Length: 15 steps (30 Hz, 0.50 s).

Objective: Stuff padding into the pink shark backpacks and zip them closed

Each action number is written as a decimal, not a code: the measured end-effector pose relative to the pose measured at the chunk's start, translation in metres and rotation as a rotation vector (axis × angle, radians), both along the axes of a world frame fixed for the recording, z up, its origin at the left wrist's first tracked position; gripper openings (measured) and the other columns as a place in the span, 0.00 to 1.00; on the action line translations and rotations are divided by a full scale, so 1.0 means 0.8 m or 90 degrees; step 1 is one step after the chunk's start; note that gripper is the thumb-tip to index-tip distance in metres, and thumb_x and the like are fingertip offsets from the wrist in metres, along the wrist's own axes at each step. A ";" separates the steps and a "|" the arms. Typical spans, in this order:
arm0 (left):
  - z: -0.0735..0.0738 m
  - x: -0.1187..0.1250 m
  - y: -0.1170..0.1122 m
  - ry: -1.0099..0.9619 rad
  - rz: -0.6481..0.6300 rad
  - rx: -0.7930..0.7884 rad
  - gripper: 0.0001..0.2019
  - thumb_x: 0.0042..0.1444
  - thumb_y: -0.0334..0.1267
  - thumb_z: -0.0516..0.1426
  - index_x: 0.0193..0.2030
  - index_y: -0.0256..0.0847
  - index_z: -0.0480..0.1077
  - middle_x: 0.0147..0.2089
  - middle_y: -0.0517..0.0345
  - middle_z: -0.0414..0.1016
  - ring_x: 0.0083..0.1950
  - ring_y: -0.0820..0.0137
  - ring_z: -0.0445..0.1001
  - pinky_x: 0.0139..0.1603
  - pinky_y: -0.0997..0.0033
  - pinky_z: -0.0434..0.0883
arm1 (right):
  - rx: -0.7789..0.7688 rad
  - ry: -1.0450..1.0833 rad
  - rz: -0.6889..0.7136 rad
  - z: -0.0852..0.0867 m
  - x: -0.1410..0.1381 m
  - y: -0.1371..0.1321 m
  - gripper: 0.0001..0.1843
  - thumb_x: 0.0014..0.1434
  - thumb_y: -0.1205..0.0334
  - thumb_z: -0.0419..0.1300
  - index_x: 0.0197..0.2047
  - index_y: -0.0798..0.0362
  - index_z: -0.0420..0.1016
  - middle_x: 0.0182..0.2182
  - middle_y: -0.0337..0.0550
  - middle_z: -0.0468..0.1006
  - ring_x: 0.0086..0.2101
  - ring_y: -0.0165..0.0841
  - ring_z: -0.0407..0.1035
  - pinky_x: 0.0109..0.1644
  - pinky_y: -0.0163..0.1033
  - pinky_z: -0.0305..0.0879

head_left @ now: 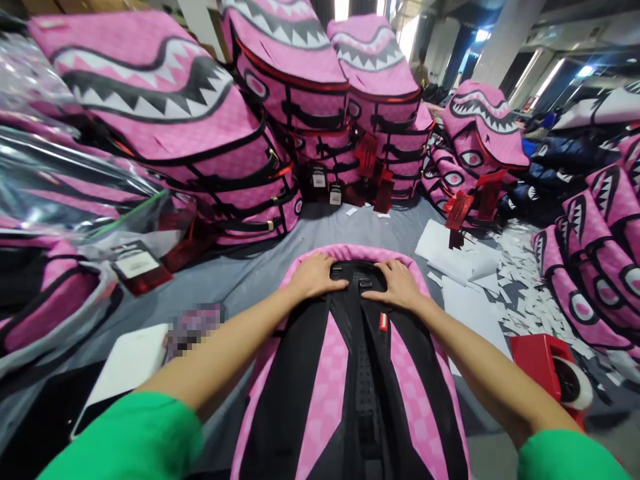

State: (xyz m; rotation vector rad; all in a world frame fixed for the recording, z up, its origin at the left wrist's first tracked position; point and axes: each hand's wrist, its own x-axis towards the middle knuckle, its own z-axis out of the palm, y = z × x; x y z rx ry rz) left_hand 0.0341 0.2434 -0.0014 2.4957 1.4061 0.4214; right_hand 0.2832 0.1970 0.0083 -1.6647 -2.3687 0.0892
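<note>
A pink and black backpack lies in front of me with its back panel and shoulder straps facing up. Its straps carry pink checkered panels, and a small red label sits on the right one. My left hand grips the top end of the backpack at the left, thumb pointing in toward the middle. On the other side of the top centre, my right hand holds the same end, its thumb on the black panel. Part of the fingers of both hands is hidden against the bag.
Stacks of pink shark-mouth backpacks stand behind, with more at right. Plastic-wrapped bags lie left, near a white-topped object. White paper, scattered scraps and a red tape dispenser lie right on the grey cloth.
</note>
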 end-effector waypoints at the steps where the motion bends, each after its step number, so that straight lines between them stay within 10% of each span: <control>1: -0.002 0.007 0.013 0.005 0.009 -0.015 0.26 0.53 0.55 0.63 0.44 0.30 0.74 0.46 0.40 0.78 0.53 0.50 0.73 0.61 0.50 0.67 | -0.036 -0.005 -0.004 -0.002 0.002 0.012 0.45 0.51 0.26 0.62 0.58 0.54 0.71 0.50 0.56 0.73 0.52 0.49 0.68 0.58 0.52 0.62; 7: 0.012 0.033 0.029 -0.006 0.069 -0.026 0.35 0.58 0.56 0.60 0.61 0.27 0.66 0.62 0.31 0.69 0.65 0.46 0.66 0.66 0.48 0.62 | -0.105 -0.055 -0.080 -0.010 0.005 0.070 0.45 0.51 0.26 0.61 0.58 0.54 0.69 0.53 0.58 0.73 0.53 0.50 0.68 0.57 0.51 0.62; 15: 0.000 0.068 -0.102 -0.019 0.021 -0.125 0.44 0.58 0.69 0.51 0.73 0.43 0.54 0.77 0.31 0.44 0.76 0.31 0.37 0.68 0.27 0.45 | -0.027 -0.042 -0.133 -0.022 -0.007 0.074 0.41 0.57 0.27 0.56 0.55 0.57 0.69 0.52 0.63 0.73 0.53 0.53 0.67 0.57 0.57 0.61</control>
